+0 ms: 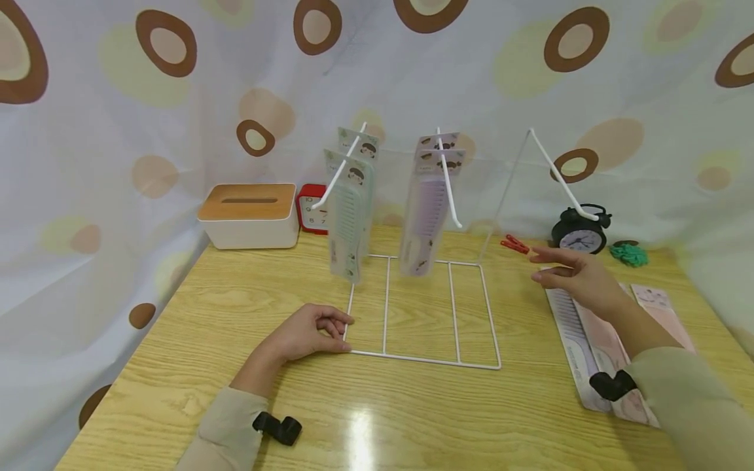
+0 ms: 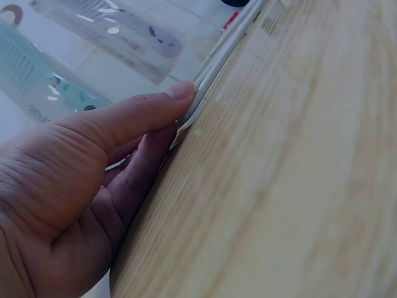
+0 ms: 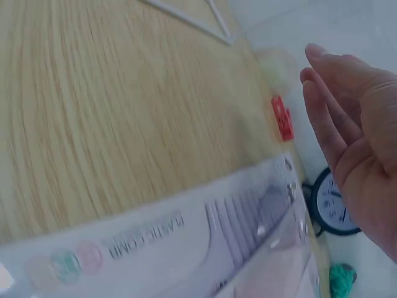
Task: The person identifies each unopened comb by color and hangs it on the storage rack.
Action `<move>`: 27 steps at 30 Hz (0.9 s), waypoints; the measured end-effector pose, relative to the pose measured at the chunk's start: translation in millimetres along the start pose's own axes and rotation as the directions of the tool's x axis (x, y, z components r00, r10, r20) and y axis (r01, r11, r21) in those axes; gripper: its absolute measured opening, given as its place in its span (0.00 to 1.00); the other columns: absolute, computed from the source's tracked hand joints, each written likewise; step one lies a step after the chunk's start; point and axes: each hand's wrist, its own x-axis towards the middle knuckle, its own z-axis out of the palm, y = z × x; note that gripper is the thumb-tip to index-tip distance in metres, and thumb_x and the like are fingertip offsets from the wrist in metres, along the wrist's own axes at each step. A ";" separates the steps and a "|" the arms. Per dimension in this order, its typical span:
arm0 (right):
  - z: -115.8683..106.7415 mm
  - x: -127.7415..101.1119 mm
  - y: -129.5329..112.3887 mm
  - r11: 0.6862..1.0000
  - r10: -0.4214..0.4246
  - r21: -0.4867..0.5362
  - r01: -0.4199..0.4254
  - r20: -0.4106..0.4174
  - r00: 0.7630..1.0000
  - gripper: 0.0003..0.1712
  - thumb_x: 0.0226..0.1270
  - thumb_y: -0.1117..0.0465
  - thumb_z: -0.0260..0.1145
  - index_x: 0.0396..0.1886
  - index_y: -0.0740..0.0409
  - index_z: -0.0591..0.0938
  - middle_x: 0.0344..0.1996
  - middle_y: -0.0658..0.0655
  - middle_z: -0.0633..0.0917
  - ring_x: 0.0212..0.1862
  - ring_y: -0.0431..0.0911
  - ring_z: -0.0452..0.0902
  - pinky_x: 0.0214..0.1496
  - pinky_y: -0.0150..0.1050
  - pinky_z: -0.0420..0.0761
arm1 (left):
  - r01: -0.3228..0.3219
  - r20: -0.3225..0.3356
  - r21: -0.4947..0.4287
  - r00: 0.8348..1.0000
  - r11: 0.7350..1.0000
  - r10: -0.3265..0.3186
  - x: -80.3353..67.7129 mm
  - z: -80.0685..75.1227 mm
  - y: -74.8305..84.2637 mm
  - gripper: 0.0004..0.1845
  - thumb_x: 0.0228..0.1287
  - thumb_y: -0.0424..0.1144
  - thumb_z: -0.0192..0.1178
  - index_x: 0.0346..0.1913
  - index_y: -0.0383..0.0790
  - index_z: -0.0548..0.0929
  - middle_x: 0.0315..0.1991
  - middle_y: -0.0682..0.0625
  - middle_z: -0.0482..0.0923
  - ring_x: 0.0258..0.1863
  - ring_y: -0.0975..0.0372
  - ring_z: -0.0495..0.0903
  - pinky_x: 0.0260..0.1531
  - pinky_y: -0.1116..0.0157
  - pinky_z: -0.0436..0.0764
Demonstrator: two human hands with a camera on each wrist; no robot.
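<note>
At the near left corner of a white wire rack (image 1: 424,359) on a wooden table (image 1: 235,288), the thumb and fingers of my left hand (image 1: 312,330) pinch the frame, while my right hand (image 1: 580,281) hangs in the air to the right with nothing in it, thumb and fingertips apart. Above the base, two green comb packs (image 1: 347,216) hang one behind the other on the left prong (image 1: 353,148), and two purple comb packs (image 1: 430,203) on the middle prong (image 1: 446,176). The right prong (image 1: 556,171) is bare. Beneath and beside my right forearm lie the packs not yet hung: a purple-toned pack (image 1: 568,320) and pink packs (image 1: 654,301), partly overlapping. By my reckoning the hanging is more than half done, with two prongs filled in matching colours; the third is left, probably for the pink, though where the loose purple-toned one belongs I cannot tell. Farther out, red clips (image 1: 515,244) lie just past my right fingertips, near a black alarm clock (image 1: 580,235) and a green bundle (image 1: 629,254); a red clock (image 1: 309,212) and a wood-lidded box (image 1: 253,226) stand at the back left.
</note>
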 end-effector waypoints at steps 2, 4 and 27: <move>-4.6 -0.1 6.9 0.999 -0.004 -0.038 0.005 0.010 1.000 0.38 0.66 0.51 0.71 0.73 0.58 0.70 0.53 0.33 0.81 0.46 0.25 0.80 0.44 0.28 0.83 | 0.001 0.001 0.001 1.000 1.000 -0.001 -0.1 -0.1 0.1 0.25 0.54 0.37 0.76 0.55 0.34 0.83 0.36 0.47 0.82 0.34 0.62 0.80 0.43 0.68 0.78; -8.3 0.6 13.8 0.996 -0.008 -0.093 0.009 0.008 1.000 0.39 0.66 0.50 0.71 0.72 0.60 0.70 0.51 0.34 0.82 0.45 0.25 0.80 0.43 0.29 0.82 | -0.001 0.002 0.002 1.000 1.000 0.001 0.0 -0.3 -0.1 0.25 0.54 0.37 0.76 0.55 0.34 0.83 0.35 0.48 0.83 0.33 0.63 0.81 0.43 0.68 0.79; -19.2 11.5 47.5 0.879 0.124 -0.472 -0.076 0.072 0.990 0.57 0.52 0.34 0.75 0.76 0.55 0.65 0.54 0.69 0.76 0.46 0.56 0.72 0.41 0.42 0.73 | 0.035 -0.008 -0.027 0.999 0.999 -0.035 -0.2 0.7 1.1 0.25 0.52 0.37 0.77 0.55 0.37 0.84 0.35 0.50 0.83 0.36 0.61 0.81 0.42 0.67 0.79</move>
